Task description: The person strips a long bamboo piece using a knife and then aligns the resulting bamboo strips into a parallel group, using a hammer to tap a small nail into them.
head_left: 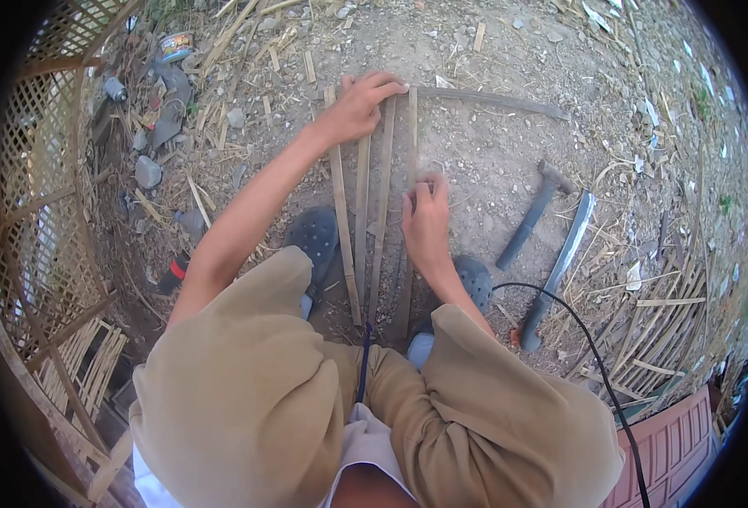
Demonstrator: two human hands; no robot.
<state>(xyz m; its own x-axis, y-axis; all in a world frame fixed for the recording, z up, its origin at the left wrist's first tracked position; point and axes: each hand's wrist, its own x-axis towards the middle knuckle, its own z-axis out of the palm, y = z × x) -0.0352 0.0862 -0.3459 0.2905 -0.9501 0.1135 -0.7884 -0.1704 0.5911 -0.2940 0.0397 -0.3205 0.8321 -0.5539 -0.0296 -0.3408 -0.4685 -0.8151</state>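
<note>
Several narrow wooden slats point(342, 212) lie lengthwise on the ground between my feet, fanned slightly apart. Across their far ends runs a thin cross slat point(492, 100), stretching off to the right. My left hand point(361, 106) reaches over the far ends, its fingers closed down on the cross slat where it meets the rightmost long slat point(413, 135). Closer to me, my right hand point(428, 220) is beside that same long slat, fingers curled in and thumb near its edge. The right fingertips are slightly blurred, and what they hold, if anything, is hidden.
To the right lie a hammer point(533, 216) and a long blade-like tool point(560, 271). A black cable point(590, 339) curves past my right leg. Lattice panels point(44, 178) stand at left. Stones, a can point(176, 46) and wood scraps litter the dirt; a slat pile point(662, 330) lies right.
</note>
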